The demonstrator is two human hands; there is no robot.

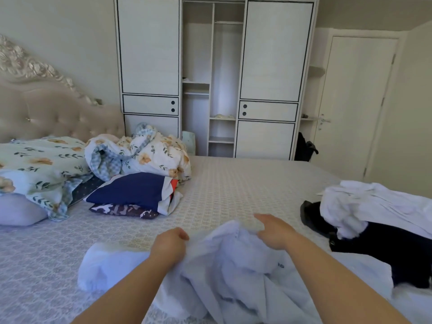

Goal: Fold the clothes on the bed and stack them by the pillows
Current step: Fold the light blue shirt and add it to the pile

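A crumpled white cotton garment (233, 272) lies on the near part of the bed (233, 183), right in front of the person. The left hand (169, 245) has its fingers curled into the cloth at the garment's upper left edge, pinching a fold. The right hand (272, 231) rests on the upper right of the same bunch with the thumb tucked against the fabric; it looks like a grip on the cloth, though the fingertips are partly hidden.

The garment looks thin, light and limp, so it will sag and wrinkle wherever it is not held. I judge it best taken by two matching points on a seam or hem (shoulders or a bottom edge, once they can be found), lifted, shaken flat, then laid down for folding. Nothing about it is fragile or slippery.

Counting what is left: to the right lies one more rumpled white garment (374, 206) draped over one dark navy or black garment (385, 249), so three loose pieces in all, as far as the bunching lets me tell. By the pillows two folded pieces are stacked: a navy folded item with white and red trim (131, 189) on top of a dark patterned folded item (121, 210). Behind them sits a heaped floral duvet (145, 153), with a floral pillow (39, 160) and a plain lilac pillow (18, 210) to its left.
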